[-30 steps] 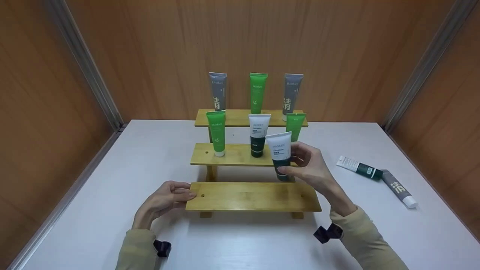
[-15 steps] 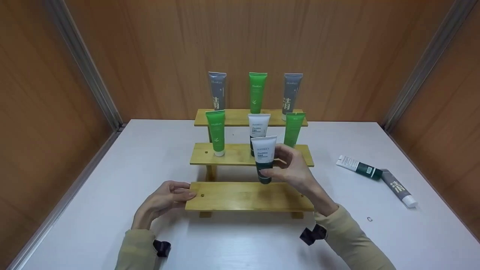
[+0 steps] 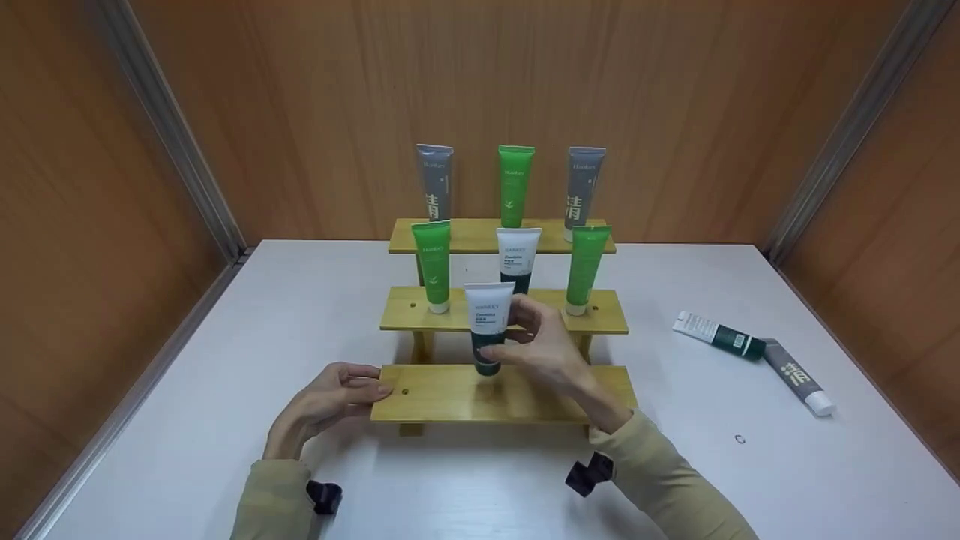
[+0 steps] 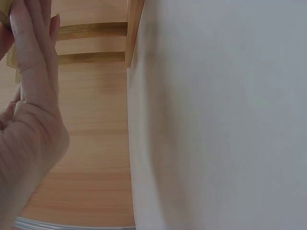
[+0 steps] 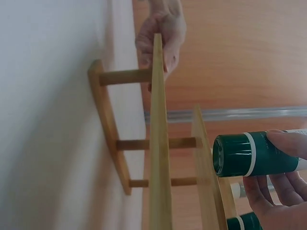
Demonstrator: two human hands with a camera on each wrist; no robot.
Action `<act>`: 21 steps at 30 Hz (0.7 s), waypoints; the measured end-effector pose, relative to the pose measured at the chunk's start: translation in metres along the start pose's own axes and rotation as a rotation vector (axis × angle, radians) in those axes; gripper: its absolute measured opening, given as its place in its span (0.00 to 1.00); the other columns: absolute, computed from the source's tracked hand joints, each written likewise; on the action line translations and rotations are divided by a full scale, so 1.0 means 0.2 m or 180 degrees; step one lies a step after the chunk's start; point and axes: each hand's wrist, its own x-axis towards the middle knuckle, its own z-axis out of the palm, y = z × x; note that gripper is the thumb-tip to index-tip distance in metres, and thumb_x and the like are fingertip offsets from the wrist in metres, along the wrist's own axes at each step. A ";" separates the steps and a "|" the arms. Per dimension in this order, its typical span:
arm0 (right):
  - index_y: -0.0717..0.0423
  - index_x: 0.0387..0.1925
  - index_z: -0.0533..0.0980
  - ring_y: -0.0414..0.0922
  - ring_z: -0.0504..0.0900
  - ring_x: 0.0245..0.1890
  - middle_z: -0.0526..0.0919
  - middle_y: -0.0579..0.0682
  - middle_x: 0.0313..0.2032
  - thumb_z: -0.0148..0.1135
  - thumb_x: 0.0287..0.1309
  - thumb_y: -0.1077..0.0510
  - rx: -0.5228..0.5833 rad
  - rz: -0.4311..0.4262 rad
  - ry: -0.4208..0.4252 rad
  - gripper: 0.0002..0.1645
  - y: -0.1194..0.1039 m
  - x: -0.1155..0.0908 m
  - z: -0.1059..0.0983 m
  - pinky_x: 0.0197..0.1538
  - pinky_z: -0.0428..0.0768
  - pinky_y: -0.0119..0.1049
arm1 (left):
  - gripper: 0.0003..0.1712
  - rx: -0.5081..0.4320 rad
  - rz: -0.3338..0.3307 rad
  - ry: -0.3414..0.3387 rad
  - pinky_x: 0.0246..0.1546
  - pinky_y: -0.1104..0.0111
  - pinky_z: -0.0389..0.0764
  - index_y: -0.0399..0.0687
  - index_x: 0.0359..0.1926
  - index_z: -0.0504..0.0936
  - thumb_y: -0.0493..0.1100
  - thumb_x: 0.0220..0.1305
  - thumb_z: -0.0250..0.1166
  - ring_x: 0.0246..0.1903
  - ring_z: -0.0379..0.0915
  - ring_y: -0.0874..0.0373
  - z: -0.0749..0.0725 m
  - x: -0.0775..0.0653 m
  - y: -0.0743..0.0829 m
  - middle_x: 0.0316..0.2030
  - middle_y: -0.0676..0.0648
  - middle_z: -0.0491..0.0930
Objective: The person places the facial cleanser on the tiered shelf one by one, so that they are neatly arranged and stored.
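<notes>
My right hand [image 3: 544,341] holds a white and dark-green squeeze tube [image 3: 490,307] upright, cap down, thumb in front and fingers behind. The tube's dark-green cap [image 5: 230,155] points at the lowest board [image 3: 450,401] of a three-tier wooden display stand and is a little above it in the right wrist view. At that board's left end my left hand [image 3: 334,397] pinches the wood, thumb on top and fingers underneath. On the middle board [image 3: 397,315] stand a green tube [image 3: 433,262], a white and dark-green tube [image 3: 517,251] partly hidden, and another green tube [image 3: 588,266].
The top board [image 3: 472,236] bears a grey tube [image 3: 436,180], a green tube [image 3: 515,184] and a second grey tube [image 3: 583,187]. Right of the stand, a white and green tube [image 3: 720,336] and a grey tube [image 3: 796,377] lie on the white table [image 3: 300,300]. Wood-grain panels [image 3: 480,97] surround the table.
My right hand has carried the white and dark-green tube leftward and slightly down, from the right side of the stand to over the lowest board's middle. The left hand has stayed put.
</notes>
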 end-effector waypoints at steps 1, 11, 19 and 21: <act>0.61 0.62 0.73 0.52 0.81 0.58 0.82 0.60 0.56 0.76 0.48 0.66 -0.0011 0.0003 0.0004 0.37 0.00 0.00 0.02 0.66 0.80 0.47 | 0.43 -0.0013 0.0004 -0.0009 0.50 0.67 0.87 0.19 0.69 0.58 0.42 0.65 0.69 0.46 0.86 0.57 0.00 0.00 0.00 0.52 0.40 0.84; 0.61 0.62 0.73 0.53 0.81 0.58 0.81 0.61 0.57 0.76 0.45 0.69 0.0221 -0.0013 -0.0087 0.39 0.03 0.02 0.18 0.65 0.81 0.44 | 0.42 -0.0054 -0.0012 -0.0024 0.50 0.67 0.87 0.20 0.68 0.61 0.42 0.65 0.69 0.46 0.86 0.57 0.00 0.00 0.00 0.52 0.40 0.85; 0.64 0.63 0.72 0.55 0.81 0.59 0.81 0.63 0.58 0.76 0.46 0.68 0.0190 -0.0038 -0.0119 0.40 0.06 0.04 0.26 0.64 0.81 0.45 | 0.40 -0.0010 -0.0068 -0.0035 0.50 0.67 0.87 0.22 0.67 0.64 0.44 0.65 0.69 0.45 0.86 0.59 0.00 0.01 0.01 0.49 0.45 0.86; 0.64 0.63 0.72 0.55 0.81 0.59 0.81 0.63 0.58 0.76 0.45 0.68 0.0206 -0.0022 -0.0108 0.40 0.07 0.04 0.28 0.64 0.81 0.44 | 0.39 -0.0008 -0.0056 -0.0056 0.50 0.67 0.87 0.22 0.67 0.65 0.44 0.66 0.69 0.45 0.86 0.59 -0.01 0.01 0.00 0.49 0.45 0.87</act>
